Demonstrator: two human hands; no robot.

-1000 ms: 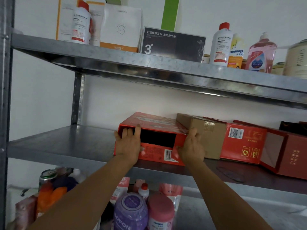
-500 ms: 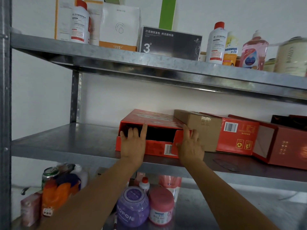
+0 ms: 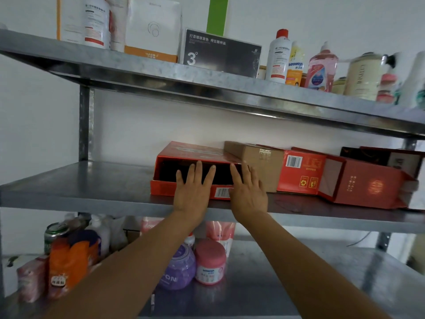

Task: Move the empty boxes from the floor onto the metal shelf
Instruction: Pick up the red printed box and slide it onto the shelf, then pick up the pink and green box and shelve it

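A flat red box [image 3: 184, 150] lies on the middle metal shelf [image 3: 80, 183] with its open dark front toward me. My left hand [image 3: 193, 192] presses flat against that front, fingers straight and spread. My right hand [image 3: 247, 192] presses the box's right front corner, fingers straight. To the right along the wall sit a brown cardboard box [image 3: 257, 157], a red box with a barcode [image 3: 301, 171] and a larger red box [image 3: 368, 185] with an open flap.
The top shelf [image 3: 230, 88] carries bottles, cartons and a dark box marked 3. The lower shelf [image 3: 299, 284] holds a purple jar [image 3: 177, 270], a pink jar [image 3: 210, 261], a can and orange packs at left. A bare stretch of middle shelf lies left of the red box.
Both hands pushed the red box back along the shelf. Their fingers went from curled on its front edge to straight and flat against it.
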